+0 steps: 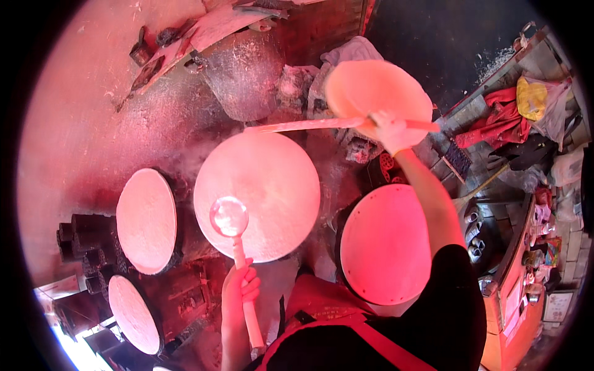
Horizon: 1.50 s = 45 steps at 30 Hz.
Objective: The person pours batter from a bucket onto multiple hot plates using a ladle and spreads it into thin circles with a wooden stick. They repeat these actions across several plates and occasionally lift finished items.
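Observation:
My left hand (238, 290) is closed around the handle of a ladle (229, 216). Its shiny round bowl is over a large round plate (272, 167) with a pale, floury surface. Up and to the right, my stretched-out right hand (390, 131) grips a long flat stick (303, 125), whose left end reaches the far edge of that plate. Just beyond this hand is a wide pale disc (377, 86), slightly blurred; its kind and whether my fingers also hold it, I cannot tell. Below my right arm lies a smooth pink round plate (387, 244) with small dark spots along its rim.
Two more pale round plates (146, 221) (133, 314) stand at the left beside dark stacked blocks (93, 238). A large bucket (242, 77) stands at the back. To the right are a brush (456, 161), red cloth (498, 117) and a counter (510, 309) crowded with small items.

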Tool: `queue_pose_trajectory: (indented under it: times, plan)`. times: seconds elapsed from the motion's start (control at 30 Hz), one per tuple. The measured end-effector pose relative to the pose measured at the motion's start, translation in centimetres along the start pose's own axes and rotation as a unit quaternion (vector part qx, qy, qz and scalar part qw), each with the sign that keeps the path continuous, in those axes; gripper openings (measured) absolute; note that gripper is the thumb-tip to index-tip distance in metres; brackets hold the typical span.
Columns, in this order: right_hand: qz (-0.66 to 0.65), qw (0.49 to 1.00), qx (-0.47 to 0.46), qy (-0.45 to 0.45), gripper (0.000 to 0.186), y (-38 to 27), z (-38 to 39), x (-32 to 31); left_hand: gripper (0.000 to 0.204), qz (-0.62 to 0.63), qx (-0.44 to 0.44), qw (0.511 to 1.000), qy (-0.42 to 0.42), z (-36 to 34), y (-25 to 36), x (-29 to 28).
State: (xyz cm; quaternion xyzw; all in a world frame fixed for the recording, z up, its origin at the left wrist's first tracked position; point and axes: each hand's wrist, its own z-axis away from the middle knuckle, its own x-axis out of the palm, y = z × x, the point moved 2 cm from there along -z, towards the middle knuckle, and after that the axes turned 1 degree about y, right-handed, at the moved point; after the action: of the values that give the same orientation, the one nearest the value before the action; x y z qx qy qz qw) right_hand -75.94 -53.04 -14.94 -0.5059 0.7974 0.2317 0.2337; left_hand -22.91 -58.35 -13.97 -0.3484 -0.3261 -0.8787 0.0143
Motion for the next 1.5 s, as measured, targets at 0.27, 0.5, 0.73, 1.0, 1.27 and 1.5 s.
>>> queue_pose_trajectory:
  times: [0.27,0.5,0.73,1.0,1.27,1.5]
  plan:
    - [0.01,0.998,0.066,-0.012,0.02,-3.6,-2.1,7.0,0.022,0.038,0.034,0.998,0.027,2.0,-1.4,-2.5]
    - [-0.097,0.968,0.184,-0.143,0.034,-12.9,-4.1,0.2,0.025,0.189,0.037,0.981,-0.012,9.3,-8.4,-2.6]
    - [-0.644,0.509,0.065,-0.568,0.015,-30.8,7.7,-15.1,0.026,0.446,0.06,0.892,-0.051,19.7,-21.3,-4.6]
    - [-0.594,0.465,-0.225,-0.616,0.031,-39.5,26.3,-24.3,0.021,0.707,0.206,0.675,-0.036,31.6,-34.3,-3.7]
    - [-0.498,0.331,-0.383,-0.704,0.041,-43.3,32.8,-32.3,0.022,0.421,0.362,0.486,0.675,39.9,-52.3,-5.7]
    - [-0.519,0.155,-0.676,-0.5,0.048,-49.5,34.1,-43.2,0.054,-0.329,-0.141,0.47,0.807,46.6,-68.2,-11.8]
